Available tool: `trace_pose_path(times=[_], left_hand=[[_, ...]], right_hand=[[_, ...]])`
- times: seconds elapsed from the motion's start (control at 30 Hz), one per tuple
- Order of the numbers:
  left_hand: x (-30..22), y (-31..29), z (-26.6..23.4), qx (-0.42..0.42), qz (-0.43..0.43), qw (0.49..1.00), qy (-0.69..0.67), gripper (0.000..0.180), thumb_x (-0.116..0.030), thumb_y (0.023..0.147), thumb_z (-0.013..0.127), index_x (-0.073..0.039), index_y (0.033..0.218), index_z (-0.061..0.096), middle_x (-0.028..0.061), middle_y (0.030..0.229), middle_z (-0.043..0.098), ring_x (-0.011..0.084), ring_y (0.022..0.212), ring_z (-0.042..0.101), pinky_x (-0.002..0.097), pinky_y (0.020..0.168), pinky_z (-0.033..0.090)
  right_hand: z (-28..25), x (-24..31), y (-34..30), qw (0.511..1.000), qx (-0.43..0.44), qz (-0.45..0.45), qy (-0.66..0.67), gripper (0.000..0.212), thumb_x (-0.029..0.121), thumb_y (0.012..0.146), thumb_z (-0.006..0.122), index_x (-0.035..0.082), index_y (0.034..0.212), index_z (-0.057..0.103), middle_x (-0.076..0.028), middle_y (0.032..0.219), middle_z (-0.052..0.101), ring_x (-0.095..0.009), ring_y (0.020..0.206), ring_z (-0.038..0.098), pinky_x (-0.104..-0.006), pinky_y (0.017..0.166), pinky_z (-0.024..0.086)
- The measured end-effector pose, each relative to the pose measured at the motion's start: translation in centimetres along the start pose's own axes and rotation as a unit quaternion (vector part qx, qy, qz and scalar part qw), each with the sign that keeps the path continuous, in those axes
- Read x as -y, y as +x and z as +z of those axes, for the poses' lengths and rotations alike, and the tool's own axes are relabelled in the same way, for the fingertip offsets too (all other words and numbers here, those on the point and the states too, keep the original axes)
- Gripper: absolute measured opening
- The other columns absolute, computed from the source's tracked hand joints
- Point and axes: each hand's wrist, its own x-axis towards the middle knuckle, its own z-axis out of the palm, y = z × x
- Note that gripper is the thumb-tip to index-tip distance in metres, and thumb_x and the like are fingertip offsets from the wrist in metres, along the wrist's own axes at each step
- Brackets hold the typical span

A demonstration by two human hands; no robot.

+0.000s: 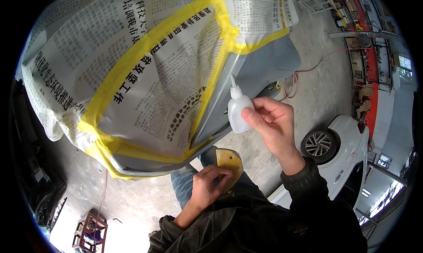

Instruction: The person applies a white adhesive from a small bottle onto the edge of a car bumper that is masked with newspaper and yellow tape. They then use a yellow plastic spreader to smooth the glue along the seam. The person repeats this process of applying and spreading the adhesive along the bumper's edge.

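Note:
In my right hand (277, 127) is a small white squeeze bottle (238, 110), pinched between thumb and fingers with its thin nozzle pointing up. The bottle is in front of the grey, primed car bumper (260, 63); I cannot tell whether they touch. Lower down, near my lap, my left hand (207, 186) grips a yellow sanding disc (228, 158) with small holes. Part of the disc is hidden behind my fingers. Printed newspaper (145, 107), edged with yellow masking tape (112, 99), covers the car body beside the bumper.
A white car (348, 143) stands to the right on the concrete floor (317, 85). A red hose (294, 83) lies coiled beyond the bumper. Shelves with boxes (363, 99) line the right wall. A reddish stand (90, 231) is at the lower left.

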Motion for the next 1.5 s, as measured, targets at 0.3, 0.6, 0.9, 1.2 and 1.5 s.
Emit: trace_pose_path(times=[0.3,0.6,0.9,1.2,1.5], left_hand=[[0.3,0.0,0.0,0.004,-0.003,1.0,-0.004,0.015,-0.005,0.079,0.076,-0.007,0.093,0.073,0.0094,0.085,0.069,0.0226,0.072,0.067,0.0315,0.066,0.054],[0.1,0.3,-0.2,0.007,0.002,1.0,-0.003,0.014,-0.005,0.079,0.076,-0.007,0.093,0.073,0.0093,0.086,0.069,0.0222,0.071,0.067,0.0313,0.065,0.054],[0.2,0.6,0.0,0.005,0.001,1.0,-0.004,0.015,-0.005,0.079,0.076,-0.007,0.093,0.073,0.009,0.087,0.07,0.0209,0.071,0.067,0.0308,0.066,0.054],[0.0,0.8,0.0,0.001,0.01,1.0,-0.005,0.015,-0.004,0.078,0.076,-0.007,0.093,0.073,0.0081,0.086,0.07,0.0204,0.071,0.067,0.0303,0.066,0.054],[0.2,0.9,0.1,-0.007,0.018,1.0,-0.005,0.016,-0.003,0.077,0.076,-0.007,0.092,0.073,0.0082,0.085,0.07,0.0212,0.071,0.067,0.0308,0.066,0.054]], right_hand=[[0.3,0.5,0.0,1.0,-0.008,0.005,0.002,0.028,0.019,0.093,0.071,-0.007,0.104,0.067,-0.008,0.085,0.071,-0.009,0.074,0.066,-0.0234,0.064,0.054],[0.3,0.7,-0.2,1.0,-0.013,0.004,0.004,0.027,0.018,0.092,0.071,-0.006,0.102,0.067,-0.009,0.085,0.071,-0.01,0.074,0.067,-0.0232,0.063,0.054],[0.3,0.9,0.0,1.0,-0.003,0.007,0.014,0.026,0.017,0.092,0.071,-0.006,0.102,0.067,-0.009,0.085,0.071,-0.009,0.074,0.067,-0.023,0.062,0.054],[0.3,1.0,0.0,1.0,-0.008,0.002,0.011,0.025,0.016,0.092,0.071,-0.007,0.102,0.067,-0.01,0.085,0.071,-0.01,0.073,0.067,-0.0232,0.062,0.054],[0.3,1.1,0.0,1.0,-0.01,0.009,0.01,0.024,0.015,0.092,0.072,-0.007,0.1,0.067,-0.01,0.084,0.071,-0.01,0.072,0.066,-0.0236,0.062,0.054]])
